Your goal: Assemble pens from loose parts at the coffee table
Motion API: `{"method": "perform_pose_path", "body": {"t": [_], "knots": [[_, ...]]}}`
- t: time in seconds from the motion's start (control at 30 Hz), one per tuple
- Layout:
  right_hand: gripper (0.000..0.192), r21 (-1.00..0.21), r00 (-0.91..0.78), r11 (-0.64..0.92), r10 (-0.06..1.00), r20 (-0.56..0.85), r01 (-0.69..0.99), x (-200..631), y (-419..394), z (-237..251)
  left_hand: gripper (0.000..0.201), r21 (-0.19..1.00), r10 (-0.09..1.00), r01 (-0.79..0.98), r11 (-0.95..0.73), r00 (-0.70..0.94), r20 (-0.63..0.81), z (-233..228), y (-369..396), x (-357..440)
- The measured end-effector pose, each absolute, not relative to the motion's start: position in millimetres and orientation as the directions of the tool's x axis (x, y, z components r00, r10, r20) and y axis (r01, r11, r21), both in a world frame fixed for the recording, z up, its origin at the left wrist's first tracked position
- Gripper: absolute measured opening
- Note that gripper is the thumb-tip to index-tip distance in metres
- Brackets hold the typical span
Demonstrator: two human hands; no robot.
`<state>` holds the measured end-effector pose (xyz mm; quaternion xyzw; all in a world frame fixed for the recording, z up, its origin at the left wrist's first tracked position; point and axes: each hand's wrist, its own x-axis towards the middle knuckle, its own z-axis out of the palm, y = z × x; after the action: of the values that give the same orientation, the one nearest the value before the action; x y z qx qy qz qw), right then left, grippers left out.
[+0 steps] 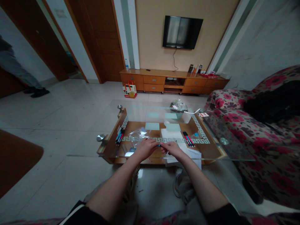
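Observation:
My left hand (147, 147) and my right hand (170, 148) meet over the near part of the glass coffee table (89, 147). Between them shows a short stretch of a slim blue pen (158, 145), most of it hidden by the fingers. Both hands have their fingers closed around it, one at each end. Left of my hands lies a bunch of blue and dark pens (120, 137). To the right is a group of red and dark pens (188, 139). A clear plastic wrapper (138, 135) lies close to my left hand.
White papers (172, 137) lie under the glass on the right. Beyond stands a basket with a plastic bag (178, 107). A paper carrier bag (129, 90) stands by the TV cabinet (153, 79). On the right is a flowered sofa (267, 131); a person (18, 67) stands far left.

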<state>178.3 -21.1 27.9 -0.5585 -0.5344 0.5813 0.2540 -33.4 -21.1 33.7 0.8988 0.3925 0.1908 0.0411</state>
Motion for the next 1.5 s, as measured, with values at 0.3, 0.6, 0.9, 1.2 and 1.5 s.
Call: {"method": "perform_pose_path", "body": {"t": [0.3,0.6,0.9,1.2,1.5], "knots": [[0.055,-0.910,-0.244,-0.267,0.904,-0.350,0.317,179,-18,24,0.026,0.234,0.722,0.686,-0.688,0.619,0.308,33,-20,-35],[0.055,-0.921,-0.274,-0.194,0.916,-0.293,0.337,183,-16,15,0.026,0.234,0.719,0.683,-0.692,0.622,0.312,34,-20,-34],[0.051,-0.913,-0.256,-0.153,0.930,-0.262,0.378,182,-17,22,0.026,0.237,0.717,0.680,-0.693,0.620,0.318,35,-21,-35],[0.050,-0.933,-0.277,-0.090,0.941,-0.194,0.349,184,-14,14,0.025,0.239,0.722,0.685,-0.689,0.618,0.311,35,-20,-35],[0.039,-0.957,-0.259,-0.101,0.950,-0.174,0.272,186,-11,7,0.023,0.223,0.733,0.702,-0.677,0.614,0.292,30,-19,-39]]}}
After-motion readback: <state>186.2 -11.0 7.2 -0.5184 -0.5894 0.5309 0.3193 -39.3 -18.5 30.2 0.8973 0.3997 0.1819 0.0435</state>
